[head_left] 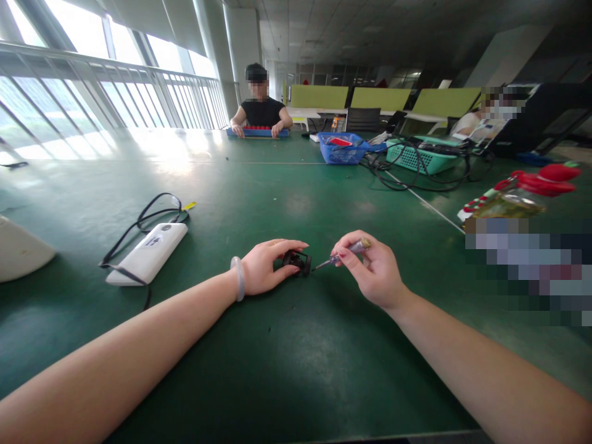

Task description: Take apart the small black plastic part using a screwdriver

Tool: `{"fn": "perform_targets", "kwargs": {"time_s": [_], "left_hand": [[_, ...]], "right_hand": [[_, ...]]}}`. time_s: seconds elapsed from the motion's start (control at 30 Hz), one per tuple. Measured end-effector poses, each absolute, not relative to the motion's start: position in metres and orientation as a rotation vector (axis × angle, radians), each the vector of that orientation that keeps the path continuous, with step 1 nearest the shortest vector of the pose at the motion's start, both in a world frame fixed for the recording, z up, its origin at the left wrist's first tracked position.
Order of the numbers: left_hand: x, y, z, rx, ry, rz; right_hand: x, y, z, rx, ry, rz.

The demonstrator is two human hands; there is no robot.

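Note:
On the green table (pixel 296 357) my left hand (pixel 268 265), with a pale bangle (pixel 237 279) at the wrist, is closed around a small black part (pixel 296 262) with a frame-like, open shape. Its exact kind I cannot make out. In my right hand (pixel 372 268) is a small screwdriver (pixel 357 246), pinched between thumb and fingers. The thin shaft points left and down, and its tip is close to the right side of the black part. Whether the tip touches it I cannot tell.
Left lies a white power bank (pixel 150 253) with a black cable (pixel 134 225). A blue basket (pixel 345 153), a green basket (pixel 420 159) and tangled black cables stand further back. A red-capped bottle (pixel 513 200) is at right. Across the table sits a person (pixel 261 111) holding a blue tray (pixel 256 132).

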State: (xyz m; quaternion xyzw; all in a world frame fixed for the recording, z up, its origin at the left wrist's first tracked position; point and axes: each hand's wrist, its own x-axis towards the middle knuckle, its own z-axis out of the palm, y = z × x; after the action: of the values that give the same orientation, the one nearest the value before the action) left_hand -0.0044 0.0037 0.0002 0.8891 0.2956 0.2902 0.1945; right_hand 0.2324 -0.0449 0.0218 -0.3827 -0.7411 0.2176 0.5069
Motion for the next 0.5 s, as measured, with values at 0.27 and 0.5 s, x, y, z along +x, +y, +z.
{"fn": "perform_targets", "kwargs": {"time_s": [0.27,0.5], "left_hand": [[-0.0046,0.0062,-0.0001,2.374,0.846,0.84],[-0.0043,0.0092,-0.0016,2.505,0.944,0.71]], "right_hand": [[0.2332,-0.0465,0.0235,-0.912,-1.797,0.528],[0.2328,-0.0459,0.0212,-0.905,-1.76,0.56]]}}
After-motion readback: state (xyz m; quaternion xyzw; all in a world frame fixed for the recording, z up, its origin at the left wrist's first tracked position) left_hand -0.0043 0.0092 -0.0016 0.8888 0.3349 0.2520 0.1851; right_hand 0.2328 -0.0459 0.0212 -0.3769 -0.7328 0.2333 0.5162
